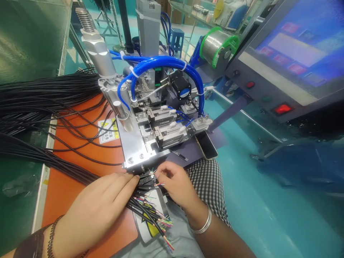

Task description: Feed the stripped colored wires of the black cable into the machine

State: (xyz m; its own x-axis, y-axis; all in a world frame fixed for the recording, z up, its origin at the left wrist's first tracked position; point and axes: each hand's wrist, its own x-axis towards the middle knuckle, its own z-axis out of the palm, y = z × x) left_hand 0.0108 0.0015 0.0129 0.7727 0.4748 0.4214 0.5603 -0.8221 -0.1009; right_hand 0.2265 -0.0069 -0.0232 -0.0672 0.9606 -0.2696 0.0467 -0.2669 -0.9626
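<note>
Two hands meet at the front of the machine [134,145] in the head view. The left hand [99,202] lies with straight fingers over the black cables [72,167], seemingly to steady them; whether it grips one I cannot tell. The right hand [174,182] pinches thin wires [152,173] by the machine's near edge, perhaps to keep them in line. Other coloured ends [167,221] fan out past the desk [115,233], probably for easy reach.
</note>
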